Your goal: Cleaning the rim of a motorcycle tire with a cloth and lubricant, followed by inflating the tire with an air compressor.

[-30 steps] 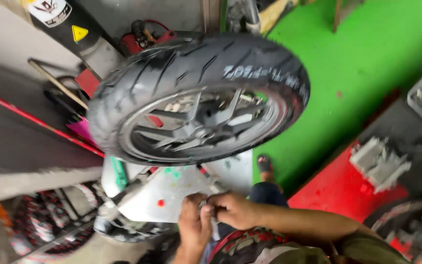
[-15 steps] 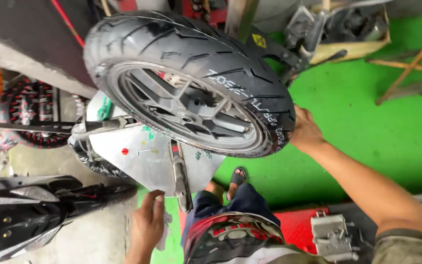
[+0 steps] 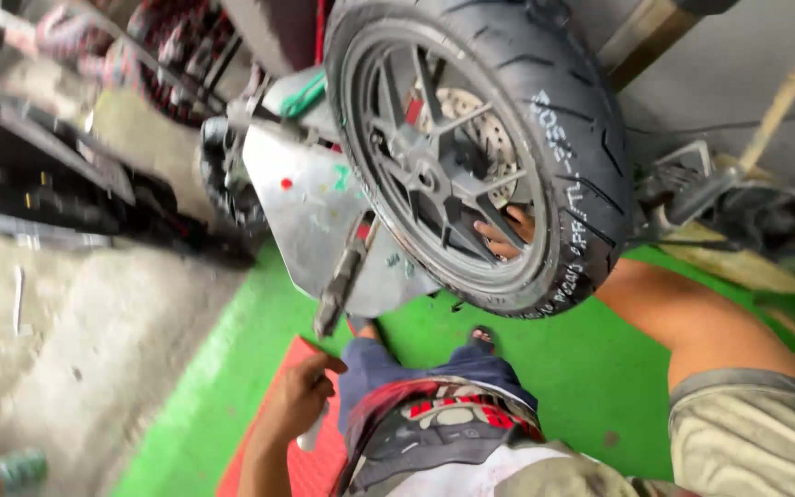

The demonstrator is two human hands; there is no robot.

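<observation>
The right hand (image 3: 501, 235) has moved from the tyre's (image 3: 574, 138) edge behind the spokes

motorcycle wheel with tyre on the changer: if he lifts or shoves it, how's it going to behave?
Probably heavy: the motorcycle wheel has a cast spoked rim, a brake disc and a thick tyre. Round tread suggests it would roll if set upright on the green floor. The right hand reaches through the spokes, which likely give a stiff, secure hold.
</observation>
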